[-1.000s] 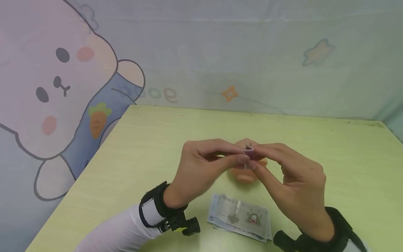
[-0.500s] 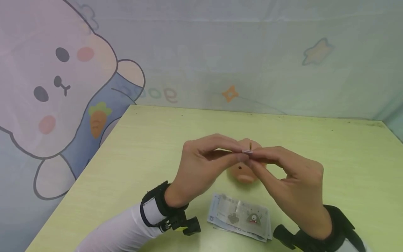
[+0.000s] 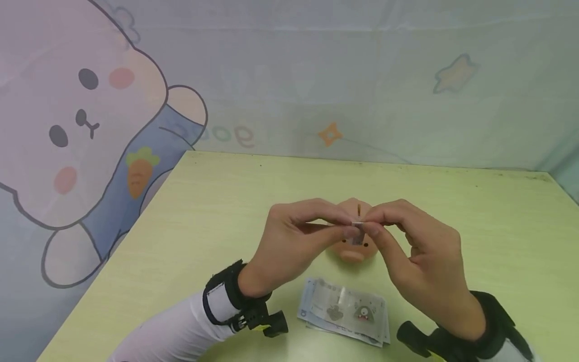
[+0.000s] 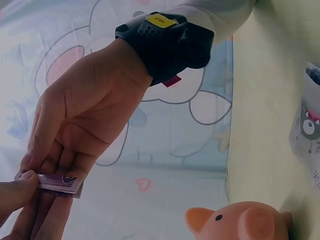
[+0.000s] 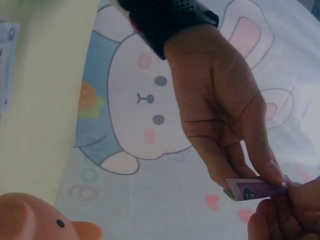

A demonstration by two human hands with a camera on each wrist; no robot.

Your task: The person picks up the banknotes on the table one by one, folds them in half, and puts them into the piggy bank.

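since a second ago both hands have dipped slightly and turned the folded note [image 3: 357, 226] from edge-on to hanging a little lower before the piggy bank [image 3: 355, 246], while the stack of notes [image 3: 346, 310] nearest the person has not shifted. near to far: that stack lies flat on the green table [image 3: 203, 211] between the wrists; above it the left hand [image 3: 294, 241] and right hand [image 3: 416, 256] meet, each pinching one end of the small folded note between thumb and fingertips, clamped on it from both sides in the air just in front of the bank's slot. the note looks light, thin and limp, likely to spring open or slide, so it seems best held close by its folded edges, as now. behind stands the pink bank, then the cartoon rabbit backdrop [image 3: 77, 125]. the left wrist view shows the purple print on the note [image 4: 57, 182] and the bank's ear and eye [image 4: 240, 222], which the head view hides behind fingers; the right wrist view shows the fold's layered thickness [image 5: 255, 190].
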